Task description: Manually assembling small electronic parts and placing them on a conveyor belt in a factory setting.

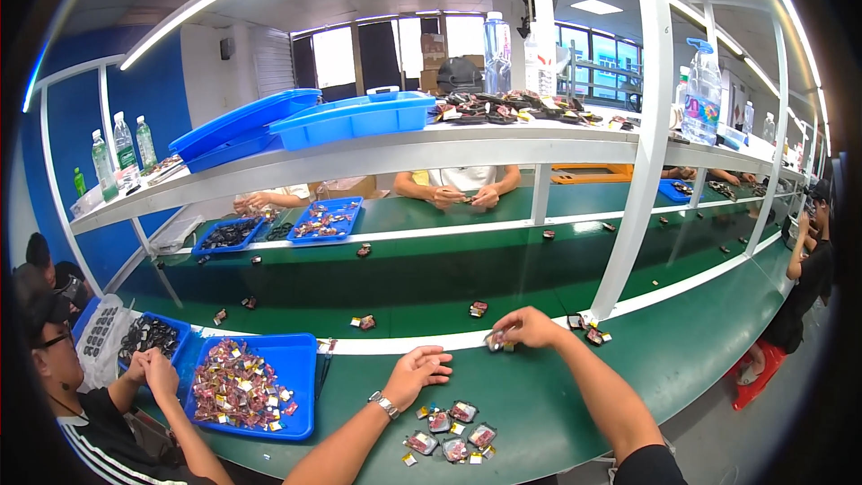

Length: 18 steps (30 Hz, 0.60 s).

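My right hand [530, 329] is out over the white rail at the belt's near edge. Its fingertips pinch a small electronic part [496, 340] with a dark rim, partly covered by the fingers. My left hand [418, 379], a watch on its wrist, hovers over the green tabletop [359, 422]. Its fingers are loosely bent and apart, with nothing seen in them. Below and between my hands lies a small group of similar parts [455, 433], pinkish and silver with black edges and yellow-white tabs. Two more such parts [593, 334] lie by the white post, right of my right hand.
A blue tray [308, 386] heaped with small reddish parts stands left of my left arm. A co-worker [99, 413] sits beyond it, near another tray of black pieces [151, 335]. The green conveyor belt [413, 283] carries scattered parts. A white post [620, 251] rises ahead to a shelf [377, 151].
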### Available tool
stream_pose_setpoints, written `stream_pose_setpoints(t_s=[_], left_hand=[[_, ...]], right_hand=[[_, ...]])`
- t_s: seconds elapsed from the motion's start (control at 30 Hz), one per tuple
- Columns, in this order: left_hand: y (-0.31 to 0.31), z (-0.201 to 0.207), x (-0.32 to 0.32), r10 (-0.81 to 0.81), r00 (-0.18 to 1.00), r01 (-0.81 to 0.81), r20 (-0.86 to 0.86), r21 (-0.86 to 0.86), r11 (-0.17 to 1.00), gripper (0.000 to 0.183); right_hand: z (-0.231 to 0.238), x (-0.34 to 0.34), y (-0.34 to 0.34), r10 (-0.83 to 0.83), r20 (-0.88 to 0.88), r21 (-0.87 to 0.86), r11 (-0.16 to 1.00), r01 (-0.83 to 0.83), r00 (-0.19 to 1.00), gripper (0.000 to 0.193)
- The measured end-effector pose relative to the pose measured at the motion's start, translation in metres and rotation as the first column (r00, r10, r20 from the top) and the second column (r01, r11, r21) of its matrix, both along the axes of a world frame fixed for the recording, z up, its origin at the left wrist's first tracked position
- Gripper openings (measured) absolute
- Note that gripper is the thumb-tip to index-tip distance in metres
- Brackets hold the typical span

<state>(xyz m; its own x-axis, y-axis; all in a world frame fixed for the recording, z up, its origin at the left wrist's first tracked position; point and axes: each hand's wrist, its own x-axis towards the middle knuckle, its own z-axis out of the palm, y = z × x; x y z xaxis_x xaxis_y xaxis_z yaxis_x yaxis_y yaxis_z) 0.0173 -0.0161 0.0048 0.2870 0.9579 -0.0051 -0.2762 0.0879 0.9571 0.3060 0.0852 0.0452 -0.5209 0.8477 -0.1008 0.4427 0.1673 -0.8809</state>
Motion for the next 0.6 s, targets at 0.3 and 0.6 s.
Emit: stream_pose_setpoints(t_s=[0.3,0.6], left_hand=[[-0.003,0.009,-0.004,-0.259,0.962,0.250,-0.089,-0.092,0.964,0.041],[-0.009,0.017,0.000,-0.142,0.986,0.137,-0.083,-0.066,0.988,0.040]], right_hand=[[0.031,-0.077,-0.084,0.117,0.041,0.388,0.913,-0.124,0.992,0.033],[0.009,-0.073,-0.093,0.116,0.154,0.761,0.620,-0.193,0.981,0.025]])
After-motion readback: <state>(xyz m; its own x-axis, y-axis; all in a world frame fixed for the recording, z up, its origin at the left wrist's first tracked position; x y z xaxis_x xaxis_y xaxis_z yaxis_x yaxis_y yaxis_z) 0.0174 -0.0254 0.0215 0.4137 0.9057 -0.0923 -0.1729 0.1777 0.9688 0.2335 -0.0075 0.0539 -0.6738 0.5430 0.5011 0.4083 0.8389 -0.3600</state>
